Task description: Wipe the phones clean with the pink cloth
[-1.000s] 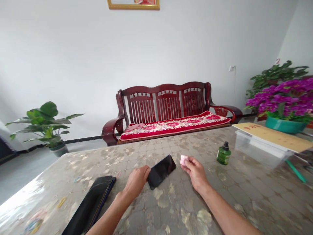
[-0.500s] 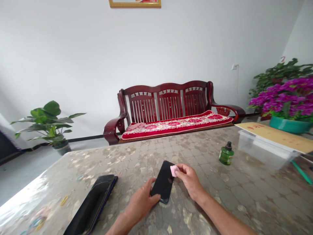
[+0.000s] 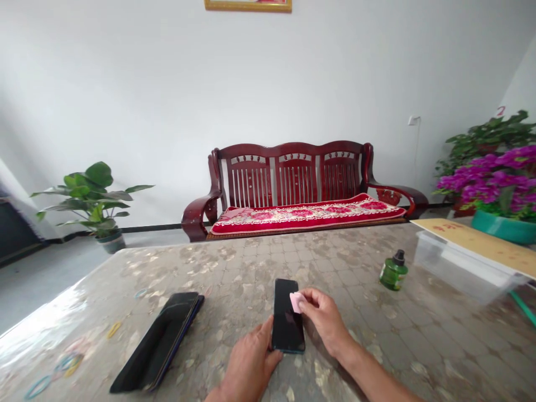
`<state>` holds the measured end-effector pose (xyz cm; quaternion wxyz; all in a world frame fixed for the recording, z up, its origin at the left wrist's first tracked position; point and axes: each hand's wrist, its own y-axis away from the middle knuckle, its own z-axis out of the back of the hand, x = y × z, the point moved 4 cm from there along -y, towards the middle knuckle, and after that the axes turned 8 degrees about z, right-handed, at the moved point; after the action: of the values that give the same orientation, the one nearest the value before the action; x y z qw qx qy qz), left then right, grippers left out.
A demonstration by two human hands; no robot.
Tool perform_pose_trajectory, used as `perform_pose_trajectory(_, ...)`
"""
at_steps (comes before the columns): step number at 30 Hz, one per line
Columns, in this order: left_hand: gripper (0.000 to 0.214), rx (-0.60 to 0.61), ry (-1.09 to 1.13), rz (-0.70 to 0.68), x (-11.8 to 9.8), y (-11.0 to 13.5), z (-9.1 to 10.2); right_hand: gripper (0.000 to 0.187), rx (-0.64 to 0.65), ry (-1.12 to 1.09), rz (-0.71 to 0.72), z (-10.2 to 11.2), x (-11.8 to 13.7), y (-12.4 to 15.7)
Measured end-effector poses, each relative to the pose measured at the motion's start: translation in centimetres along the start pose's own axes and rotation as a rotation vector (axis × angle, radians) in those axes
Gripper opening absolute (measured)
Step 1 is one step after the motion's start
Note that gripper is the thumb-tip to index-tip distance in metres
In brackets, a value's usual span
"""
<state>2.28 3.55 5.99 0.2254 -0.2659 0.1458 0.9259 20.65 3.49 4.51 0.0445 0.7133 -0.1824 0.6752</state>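
Observation:
A black smartphone (image 3: 287, 329) lies screen up on the table in front of me. My left hand (image 3: 253, 357) holds its lower left corner, fingers along the left edge and thumb at the bottom. Pinched between the thumb and fingers of my right hand (image 3: 324, 318) is a small pink piece (image 3: 297, 302); whether it is sponge or cloth I cannot tell. It is over the right side of the screen, and the fingertips partly hide it. Left of the hands lies a larger dark tablet-like device (image 3: 161, 340) with a glossy top and a blue edge.
A green bottle (image 3: 393, 272) with a black cap stands at the right. Beyond it are a clear plastic box (image 3: 464, 271) under a tan board (image 3: 473, 240) and a pot of purple flowers (image 3: 498, 184). Several rubber bands (image 3: 67, 363) lie at the left. A wooden bench (image 3: 295, 178) is behind the table.
The smartphone has turned from a slant to nearly straight. My left thumb has slid off the screen to its lower corner. The pink piece stays at the screen's right side; the view has shifted slightly.

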Motion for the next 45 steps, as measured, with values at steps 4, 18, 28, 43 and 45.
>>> perform_pose_trajectory(4,0.052,-0.007,-0.039,0.023,-0.3,0.2,0.3,0.035,0.035,0.035,0.01,-0.4,0.2,0.5)
perform_pose_trajectory(18,0.064,0.024,-0.167,0.025,0.2,0.2,-1.2,0.038,0.06,0.095,0.016,0.0,-0.8,0.6)
perform_pose_trajectory(28,0.03,-0.094,-0.337,-0.159,-1.6,1.0,-0.6,0.037,0.088,0.138,0.03,0.6,-0.3,0.4)
perform_pose_trajectory(43,0.033,-0.139,-0.269,-0.372,-0.3,-0.2,-2.6,0.03,0.499,1.067,0.574,-1.0,2.0,-1.3)
perform_pose_trajectory(45,0.033,-0.114,-0.256,-0.39,-0.6,-0.1,-2.4,0.031,0.533,1.151,0.62,-1.3,1.9,-1.6)
